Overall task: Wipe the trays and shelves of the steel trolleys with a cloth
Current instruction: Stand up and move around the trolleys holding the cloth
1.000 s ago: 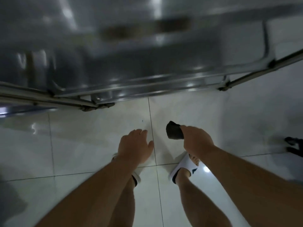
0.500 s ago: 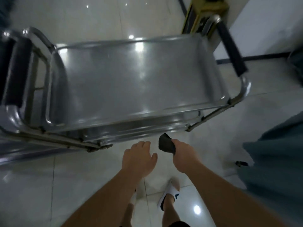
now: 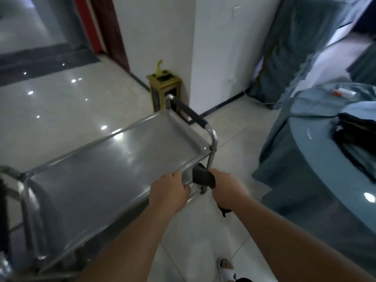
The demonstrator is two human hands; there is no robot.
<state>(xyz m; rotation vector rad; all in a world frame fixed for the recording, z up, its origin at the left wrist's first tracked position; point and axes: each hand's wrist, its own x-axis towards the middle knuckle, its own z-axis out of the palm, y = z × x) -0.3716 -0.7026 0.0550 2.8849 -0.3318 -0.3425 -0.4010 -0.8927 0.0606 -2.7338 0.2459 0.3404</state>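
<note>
Right now the right hand (image 3: 227,190) grips a soft, light dark cloth (image 3: 203,178), best bunched in the palm, beside the steel trolley's (image 3: 114,169) top tray, whose rim the left hand (image 3: 169,192) touches, fingers relaxed.

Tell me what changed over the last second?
The view lifted from the floor. The left hand moved up from hanging free onto the top tray rim of the trolley. The right hand rose too, still gripping the dark cloth.
</note>
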